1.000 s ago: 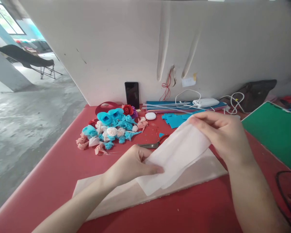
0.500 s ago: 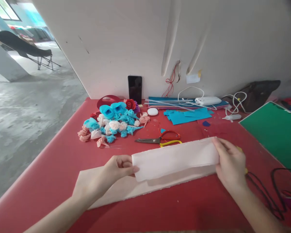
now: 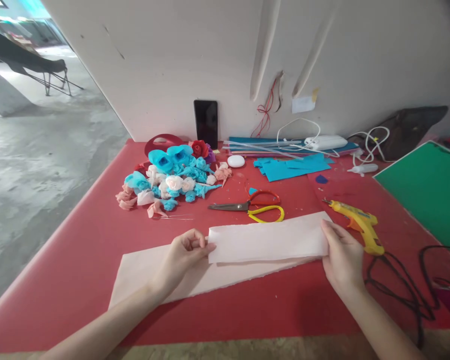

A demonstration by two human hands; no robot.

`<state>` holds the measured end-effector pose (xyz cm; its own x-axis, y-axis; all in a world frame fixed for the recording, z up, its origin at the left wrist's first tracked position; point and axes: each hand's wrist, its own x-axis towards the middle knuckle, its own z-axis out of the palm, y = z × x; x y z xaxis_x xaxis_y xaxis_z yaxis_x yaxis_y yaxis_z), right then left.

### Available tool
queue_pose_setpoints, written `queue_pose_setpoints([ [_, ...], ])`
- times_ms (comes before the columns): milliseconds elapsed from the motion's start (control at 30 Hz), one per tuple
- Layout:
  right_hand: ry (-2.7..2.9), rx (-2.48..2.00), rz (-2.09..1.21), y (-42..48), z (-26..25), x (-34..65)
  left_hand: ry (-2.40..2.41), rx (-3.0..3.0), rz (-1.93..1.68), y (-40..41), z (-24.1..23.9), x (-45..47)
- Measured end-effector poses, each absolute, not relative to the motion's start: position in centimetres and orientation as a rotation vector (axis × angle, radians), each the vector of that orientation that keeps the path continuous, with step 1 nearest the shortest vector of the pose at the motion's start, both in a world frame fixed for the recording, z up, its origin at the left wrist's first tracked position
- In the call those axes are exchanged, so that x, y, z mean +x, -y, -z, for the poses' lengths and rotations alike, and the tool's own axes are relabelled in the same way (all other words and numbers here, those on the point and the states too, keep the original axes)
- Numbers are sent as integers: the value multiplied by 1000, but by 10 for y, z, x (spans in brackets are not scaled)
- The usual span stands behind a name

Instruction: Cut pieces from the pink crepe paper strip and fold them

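Note:
A long strip of pale pinkish-white crepe-like paper (image 3: 142,265) lies slantwise on the red table, its upper layer folded over to the right. My left hand (image 3: 185,257) pinches the left edge of that folded layer between thumb and fingers. At the other end, my right hand (image 3: 343,257) grips the fold, thumb on top and fingers behind. Between both hands the folded part stretches nearly flat, slightly above the lower layer. Just beyond the paper lie scissors (image 3: 247,206) with one red and one yellow handle.
Paper flowers (image 3: 172,180) in blue, white and pink heap at the back left, before an upright phone (image 3: 206,124). Blue paper pieces (image 3: 292,167) lie at the back. A yellow glue gun (image 3: 360,225) with a black cord and a green board (image 3: 423,190) are on the right.
My hands have lowered the folded layer closer to the strip beneath, and my right hand has shifted left. The glue gun, mostly hidden before, now shows. The camera view has tilted down.

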<state>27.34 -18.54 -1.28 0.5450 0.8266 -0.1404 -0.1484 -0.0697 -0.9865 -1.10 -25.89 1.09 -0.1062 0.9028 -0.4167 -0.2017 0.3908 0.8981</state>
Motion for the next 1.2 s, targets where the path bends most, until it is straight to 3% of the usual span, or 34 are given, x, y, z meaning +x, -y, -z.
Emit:
queue_pose_setpoints([
  [467,636,-1442,-851,185,24,275,-1587,777,-996,262,-9,-9],
  [833,654,-1430,-866,187,20,276,-1295,832,-1120,265,-7,-10],
  [1200,862,-1456,-728,188,21,284,-1376,713,-1000,262,-9,-11],
])
